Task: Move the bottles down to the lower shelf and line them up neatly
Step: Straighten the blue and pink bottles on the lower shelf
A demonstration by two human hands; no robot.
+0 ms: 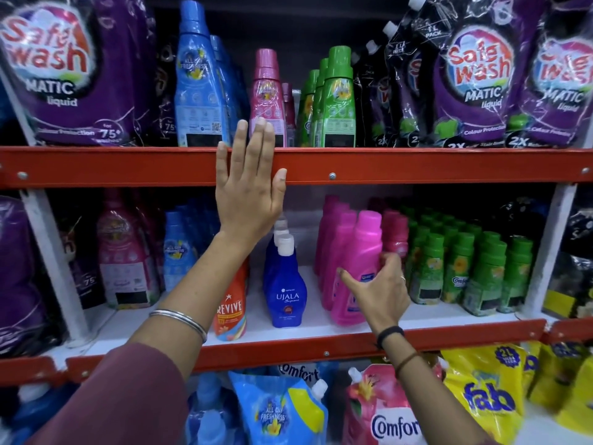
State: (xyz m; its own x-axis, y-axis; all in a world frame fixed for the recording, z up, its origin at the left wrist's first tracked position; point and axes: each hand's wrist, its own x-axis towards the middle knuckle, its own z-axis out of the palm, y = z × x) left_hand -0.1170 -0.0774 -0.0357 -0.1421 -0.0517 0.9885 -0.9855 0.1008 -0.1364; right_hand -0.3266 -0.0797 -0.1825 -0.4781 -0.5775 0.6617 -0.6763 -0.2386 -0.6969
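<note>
The left hand (248,184) is raised flat against the red front edge of the upper shelf (417,165), fingers (261,136) spread wide and straight, holding nothing; the fingertips reach up in front of the base of a pink bottle (267,97) standing at that shelf's front edge. To the left of that pink bottle stands a tall blue bottle (200,88), and to its right a file of green bottles (337,101) runs back from the front edge. Purple pouches (64,69) fill both ends of the upper shelf.

The right hand (380,290) is down at the lower shelf (321,319), fingers open and curled loosely around the side of the frontmost bright pink bottle (359,271); the thumb lies across its label, while the other fingers are blurred, so a firm grip cannot be told. That bottle heads a row of matching pink bottles running toward the back of the lower shelf. Left of it, near the front edge, stands a dark blue Ujala bottle (285,290) with white-capped ones behind, and beside that an orange Revive bottle (231,313), partly hidden by the left forearm. Right of the pink row, small green bottles (475,271) stand in several rows.
</note>
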